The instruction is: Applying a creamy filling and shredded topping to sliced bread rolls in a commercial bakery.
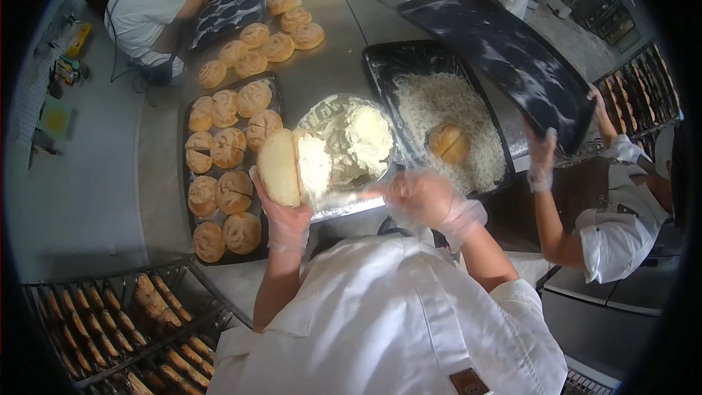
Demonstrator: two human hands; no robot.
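My left hand, in a clear plastic glove, holds a split bun spread open, its right half coated with white cream. My gloved right hand, blurred, grips a spreading tool whose blade lies by the bun's lower right edge. Just behind the bun stands a round metal bowl of pale cream. A dark tray to the right holds white shreds with one cut bun on them. Several cut buns sit on a dark tray at the left.
More buns lie on the metal table beyond the left tray. At right, a co-worker's gloved hands hold a tilted black moulded tray partly above the shreds tray. Two other people work across the table. Racks of baked goods stand lower left and right.
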